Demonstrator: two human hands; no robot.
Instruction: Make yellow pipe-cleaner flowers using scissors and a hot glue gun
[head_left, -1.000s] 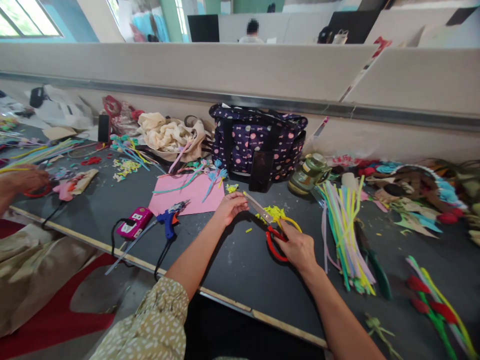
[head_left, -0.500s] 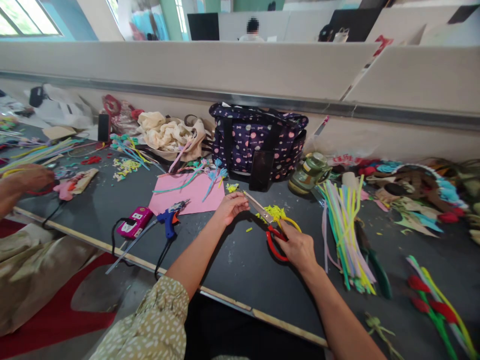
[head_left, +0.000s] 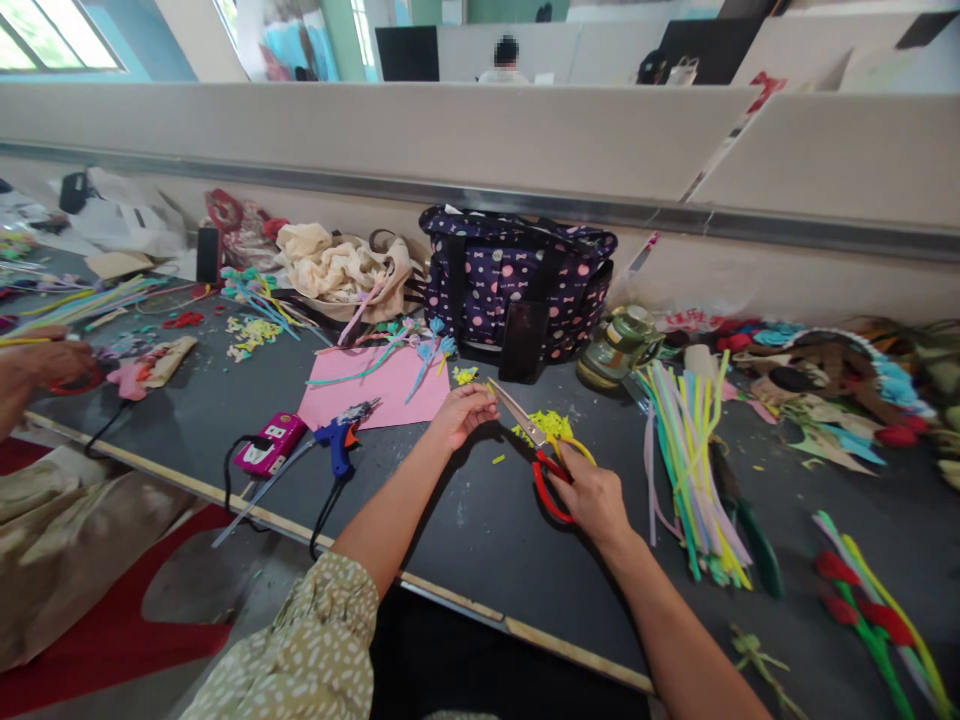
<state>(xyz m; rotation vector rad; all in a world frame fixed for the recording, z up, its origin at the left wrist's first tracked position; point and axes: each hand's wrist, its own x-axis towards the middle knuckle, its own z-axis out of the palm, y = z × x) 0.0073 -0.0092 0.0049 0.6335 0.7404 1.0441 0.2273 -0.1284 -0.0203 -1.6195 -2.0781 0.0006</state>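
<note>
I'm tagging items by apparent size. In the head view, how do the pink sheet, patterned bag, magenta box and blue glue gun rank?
1. Patterned bag
2. Pink sheet
Magenta box and blue glue gun: too alike to rank.

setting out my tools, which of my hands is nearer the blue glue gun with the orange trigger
Your left hand. It is up and to the right of the glue gun; your right hand, in the scissors' handles, is farther right.
</note>
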